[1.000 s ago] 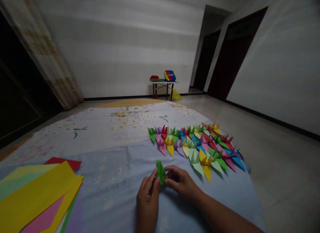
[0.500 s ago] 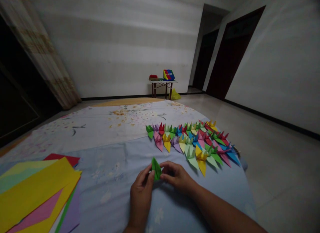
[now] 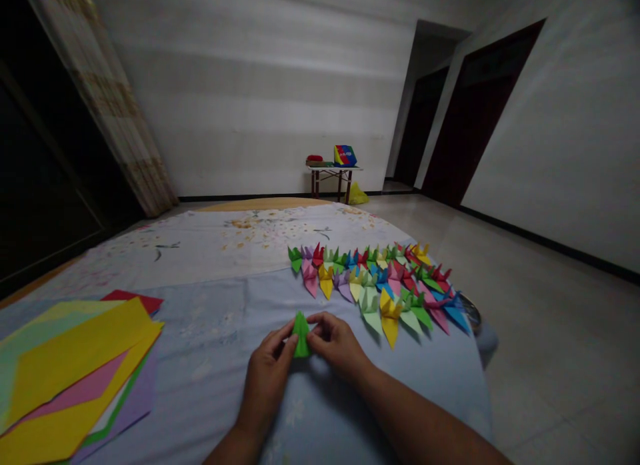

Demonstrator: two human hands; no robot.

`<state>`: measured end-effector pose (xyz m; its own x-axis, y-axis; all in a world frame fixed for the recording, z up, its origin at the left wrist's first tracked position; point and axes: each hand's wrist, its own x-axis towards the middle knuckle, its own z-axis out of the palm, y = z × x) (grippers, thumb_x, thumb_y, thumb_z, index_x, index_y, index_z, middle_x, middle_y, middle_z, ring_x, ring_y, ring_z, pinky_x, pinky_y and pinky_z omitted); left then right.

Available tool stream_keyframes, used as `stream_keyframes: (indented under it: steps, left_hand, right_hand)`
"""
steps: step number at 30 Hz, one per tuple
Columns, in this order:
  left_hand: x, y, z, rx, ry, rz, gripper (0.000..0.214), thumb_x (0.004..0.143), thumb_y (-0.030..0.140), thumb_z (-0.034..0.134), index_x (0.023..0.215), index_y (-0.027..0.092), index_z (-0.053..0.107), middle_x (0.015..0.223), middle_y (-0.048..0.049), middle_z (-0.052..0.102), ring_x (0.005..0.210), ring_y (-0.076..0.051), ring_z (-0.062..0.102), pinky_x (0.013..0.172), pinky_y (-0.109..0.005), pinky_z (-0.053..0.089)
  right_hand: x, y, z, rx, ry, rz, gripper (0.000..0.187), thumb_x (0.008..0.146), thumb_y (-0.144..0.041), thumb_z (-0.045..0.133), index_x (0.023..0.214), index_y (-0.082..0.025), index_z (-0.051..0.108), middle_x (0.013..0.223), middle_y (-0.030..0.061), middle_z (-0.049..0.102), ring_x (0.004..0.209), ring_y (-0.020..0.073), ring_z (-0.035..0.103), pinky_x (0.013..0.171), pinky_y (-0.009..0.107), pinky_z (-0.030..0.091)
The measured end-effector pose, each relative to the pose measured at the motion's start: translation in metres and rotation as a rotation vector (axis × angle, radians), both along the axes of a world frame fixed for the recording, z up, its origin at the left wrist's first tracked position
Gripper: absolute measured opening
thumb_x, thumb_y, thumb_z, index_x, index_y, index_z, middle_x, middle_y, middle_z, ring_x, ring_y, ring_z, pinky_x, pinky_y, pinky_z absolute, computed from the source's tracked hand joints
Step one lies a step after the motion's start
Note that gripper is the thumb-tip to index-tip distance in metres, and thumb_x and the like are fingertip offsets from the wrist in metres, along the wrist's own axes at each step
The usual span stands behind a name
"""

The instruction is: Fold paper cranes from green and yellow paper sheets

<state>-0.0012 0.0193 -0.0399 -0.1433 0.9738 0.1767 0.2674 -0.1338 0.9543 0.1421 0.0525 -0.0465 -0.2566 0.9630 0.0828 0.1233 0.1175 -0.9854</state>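
Observation:
A small piece of folded green paper (image 3: 301, 336), pointed at the top, stands upright between my two hands above the blue cloth. My left hand (image 3: 271, 357) pinches its left edge between thumb and fingers. On the opposite edge, the thumb and fingers of my right hand (image 3: 335, 340) close on the paper. Beyond my right hand, several rows of folded paper cranes (image 3: 391, 315) in many colours sit close together on the table.
Loose sheets of coloured paper (image 3: 75, 345) lie overlapping at the left. A floral tablecloth (image 3: 200, 245) covers the round table's far part. Past the right edge is a stool (image 3: 487, 345) with a round object on it. A small table (image 3: 327, 168) stands by the wall.
The green paper has turned so its face points more toward me, and my right hand has closed in on its right edge. The whole view has shifted slightly.

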Motion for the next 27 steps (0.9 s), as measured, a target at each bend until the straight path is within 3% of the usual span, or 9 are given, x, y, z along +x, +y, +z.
stream_keyframes:
  steps: [5,9,12,19,23,27]
  left_hand:
    - [0.003,-0.003,-0.002,-0.057,0.228,-0.033,0.039,0.079,0.032,0.052,0.115,0.017,0.053,0.093,-0.0052,0.066,0.074,-0.018,0.064,0.071,-0.032,0.051]
    - [0.005,-0.007,0.002,0.130,0.581,-0.055,0.014,0.080,0.022,0.052,0.090,0.019,0.060,0.090,-0.0048,0.061,0.085,-0.020,0.058,0.079,-0.036,0.046]
    - [0.006,-0.010,0.008,0.209,0.822,-0.033,0.012,0.081,0.017,0.052,0.083,0.020,0.063,0.094,-0.0055,0.059,0.091,-0.022,0.054,0.082,-0.038,0.043]
    - [0.022,-0.030,0.020,0.106,1.132,-0.101,0.021,0.084,0.015,0.048,0.095,0.020,0.066,0.095,-0.0070,0.065,0.091,-0.023,0.056,0.081,-0.039,0.041]
    - [0.033,-0.040,0.020,0.029,1.222,-0.108,0.032,0.081,0.019,0.055,0.113,0.013,0.060,0.113,-0.0136,0.063,0.099,-0.028,0.055,0.086,-0.044,0.039]
    - [0.037,-0.043,0.016,0.020,1.263,-0.111,0.036,0.083,0.022,0.054,0.117,0.012,0.058,0.122,-0.0149,0.058,0.103,-0.028,0.054,0.088,-0.043,0.038]
  right_hand:
    - [0.004,-0.005,0.006,0.101,-0.324,-0.013,0.047,0.070,-0.015,0.057,0.116,-0.014,0.047,0.065,-0.0035,0.056,0.060,0.0115,0.052,0.059,0.022,0.037]
    - [0.005,-0.010,0.012,0.245,-0.605,0.008,0.038,0.073,-0.018,0.056,0.110,-0.016,0.054,0.073,0.0021,0.062,0.074,0.0174,0.054,0.072,0.029,0.035]
    - [0.004,-0.011,0.014,0.306,-0.735,0.000,0.032,0.075,-0.021,0.055,0.107,-0.018,0.057,0.079,0.0060,0.064,0.084,0.0222,0.052,0.077,0.033,0.030]
    - [0.008,-0.005,0.008,0.269,-0.771,-0.018,0.035,0.074,-0.028,0.061,0.108,-0.019,0.057,0.081,0.0049,0.064,0.087,0.0241,0.049,0.075,0.034,0.026]
    - [0.010,-0.002,0.006,0.266,-0.772,-0.041,0.029,0.076,-0.031,0.060,0.103,-0.020,0.058,0.078,0.0036,0.064,0.085,0.0227,0.049,0.074,0.033,0.026]
    - [0.008,0.002,0.005,0.264,-0.808,-0.071,0.027,0.076,-0.032,0.061,0.100,-0.019,0.059,0.075,0.0033,0.063,0.082,0.0220,0.049,0.074,0.033,0.026]
